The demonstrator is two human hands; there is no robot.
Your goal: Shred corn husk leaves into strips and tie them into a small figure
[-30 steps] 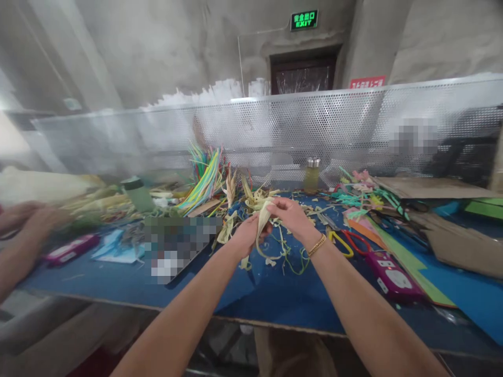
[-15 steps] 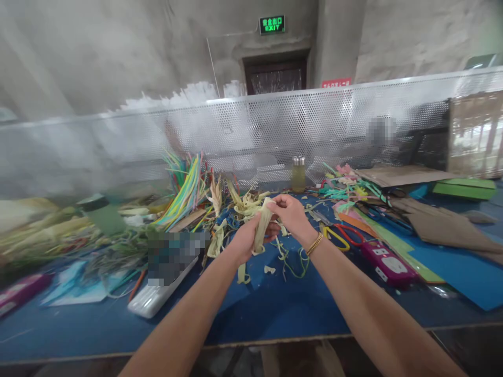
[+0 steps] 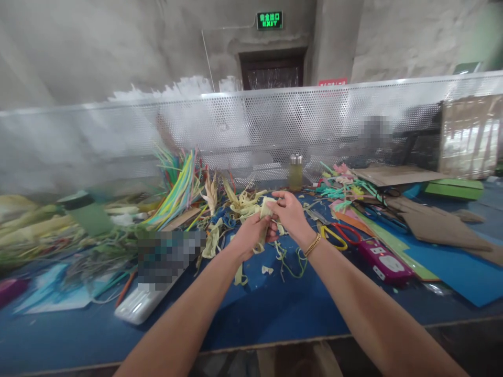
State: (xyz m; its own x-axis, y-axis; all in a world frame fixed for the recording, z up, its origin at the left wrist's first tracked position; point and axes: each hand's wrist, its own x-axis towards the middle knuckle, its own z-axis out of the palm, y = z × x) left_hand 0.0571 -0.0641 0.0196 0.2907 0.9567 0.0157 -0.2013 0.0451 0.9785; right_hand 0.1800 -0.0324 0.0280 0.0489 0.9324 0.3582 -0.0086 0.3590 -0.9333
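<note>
A pale yellow-green strip that looks like corn husk [image 3: 267, 206] is held above the blue table [image 3: 283, 314]. My left hand [image 3: 250, 234] is closed round its lower part, the thumb pressed over it. At the top edge of the strip, my right hand [image 3: 291, 213] pinches with thumb and fingertips; a gold bracelet [image 3: 313, 244] circles that wrist. Part of the strip is hidden behind my left fingers. More husk pieces [image 3: 248, 203] lie in a heap just beyond my hands, and a small white scrap [image 3: 267, 270] rests below them.
Left stand coloured stems [image 3: 183, 183], a green-bodied cup [image 3: 88, 214] and a plastic-wrapped package [image 3: 147, 296]. Scissors with red and yellow handles [image 3: 346, 234], a purple power strip [image 3: 385, 262] and cardboard [image 3: 440, 220] lie right. A bottle [image 3: 295, 173] stands before the perforated metal screen [image 3: 275, 120].
My left thumb has moved up over the husk strip, and less of the strip shows in front of that hand. The whole view has shifted slightly.
</note>
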